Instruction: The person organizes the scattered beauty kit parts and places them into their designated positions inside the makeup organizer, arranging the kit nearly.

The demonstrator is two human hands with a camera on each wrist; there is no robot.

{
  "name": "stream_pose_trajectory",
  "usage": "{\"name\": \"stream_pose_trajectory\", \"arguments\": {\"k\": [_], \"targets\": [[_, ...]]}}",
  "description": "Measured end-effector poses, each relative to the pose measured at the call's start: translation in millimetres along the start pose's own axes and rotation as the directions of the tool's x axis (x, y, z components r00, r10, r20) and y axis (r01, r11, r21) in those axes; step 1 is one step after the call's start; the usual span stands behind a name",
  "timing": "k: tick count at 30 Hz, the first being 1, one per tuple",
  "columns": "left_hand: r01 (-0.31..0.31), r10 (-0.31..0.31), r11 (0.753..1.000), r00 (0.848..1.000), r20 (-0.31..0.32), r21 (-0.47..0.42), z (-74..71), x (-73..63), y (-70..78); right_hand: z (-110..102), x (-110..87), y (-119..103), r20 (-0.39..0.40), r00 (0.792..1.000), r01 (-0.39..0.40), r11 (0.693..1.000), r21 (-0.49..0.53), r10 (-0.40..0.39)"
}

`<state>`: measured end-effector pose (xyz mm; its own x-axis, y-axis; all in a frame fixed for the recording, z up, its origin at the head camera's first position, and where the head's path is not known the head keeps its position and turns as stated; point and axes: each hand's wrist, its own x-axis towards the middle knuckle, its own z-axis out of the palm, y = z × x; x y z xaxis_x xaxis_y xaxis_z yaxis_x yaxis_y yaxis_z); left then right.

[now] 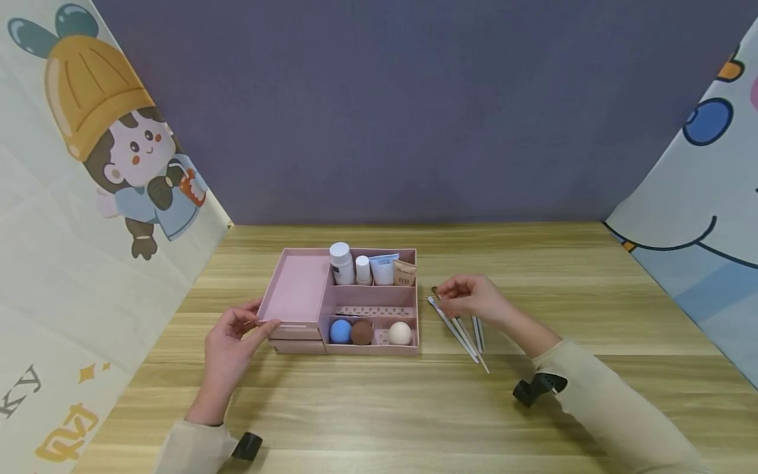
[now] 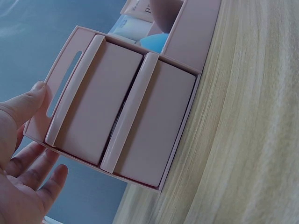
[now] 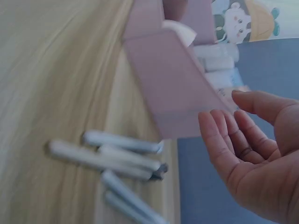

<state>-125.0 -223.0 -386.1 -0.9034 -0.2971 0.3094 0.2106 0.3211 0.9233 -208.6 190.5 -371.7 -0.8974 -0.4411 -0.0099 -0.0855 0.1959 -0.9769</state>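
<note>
A pink desktop organizer (image 1: 302, 283) stands on the table. My left hand (image 1: 227, 345) grips its left front corner, thumb against the slotted front edge and a finger at the side. In the left wrist view two drawers (image 2: 159, 121) with lip handles sit pushed in. On the right, my right hand (image 1: 476, 299) hovers above several slim pale sticks, some like makeup brushes (image 1: 462, 332). The right wrist view shows its fingers (image 3: 212, 135) loosely bent, thumb apart, nothing between them. Below that hand the brushes (image 3: 107, 163) lie blurred on the wood.
A white bottle (image 1: 341, 264), a smaller white-capped bottle (image 1: 363, 271) and two tubes (image 1: 385, 268) stand in the back compartment. Blue (image 1: 340, 332), brown (image 1: 362, 333) and cream (image 1: 400, 334) rounded sponges sit in front. A dark panel (image 1: 414, 118) rises behind the table.
</note>
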Motion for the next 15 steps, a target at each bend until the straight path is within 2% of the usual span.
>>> {"name": "stream_pose_trajectory", "arguments": {"k": [9,15], "targets": [[-0.006,0.006,1.000,1.000,-0.010,-0.004,1.2,0.5,-0.7,-7.4,-0.2,15.5,0.006,0.997,-0.076,0.981,-0.181,0.078],[-0.002,0.002,1.000,1.000,-0.008,-0.001,1.0,0.5,-0.4,-6.7,2.4,20.2,0.014,0.994,-0.104,0.964,-0.246,0.111]]}}
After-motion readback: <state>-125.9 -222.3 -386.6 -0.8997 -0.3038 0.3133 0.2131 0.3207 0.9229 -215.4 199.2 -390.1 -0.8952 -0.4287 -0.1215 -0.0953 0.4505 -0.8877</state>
